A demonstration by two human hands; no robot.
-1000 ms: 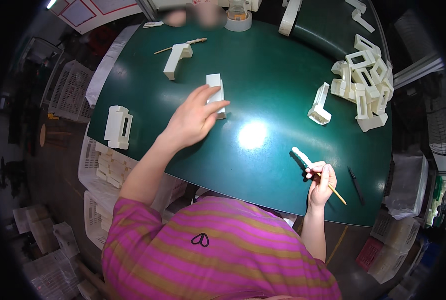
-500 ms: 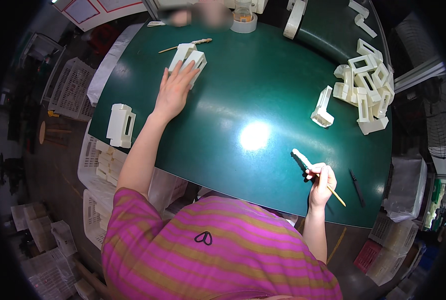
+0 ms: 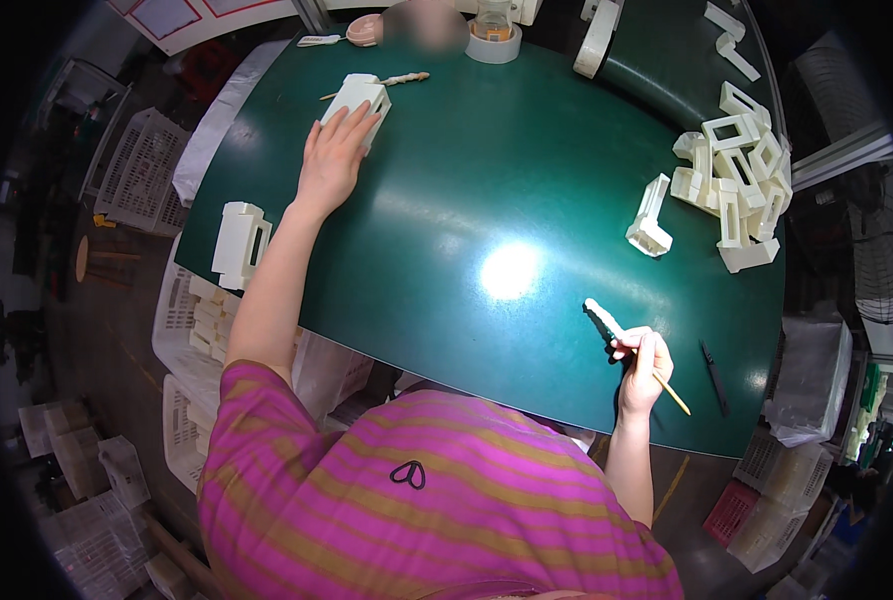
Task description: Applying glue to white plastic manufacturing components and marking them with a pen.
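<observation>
My left hand lies across white plastic housings at the far left of the table, fingers stretched out over them. The hand covers part of these pieces, which sit close together. Just behind them is a thin wooden stick with a pale wrapped end. Near the table's right front, my right hand pinches a similar wooden stick, its thick white wrapped tip pointing away to the left. Close to that hand lies a slim black tool.
Another white housing sits at the left edge. A single white part lies in front of a pile of white frames at right. A tape roll holds a jar at the back. A conveyor belt runs behind.
My left hand and the housings under it have shifted slightly left, and the gap between those pieces has closed up. My right hand stays put with its stick.
</observation>
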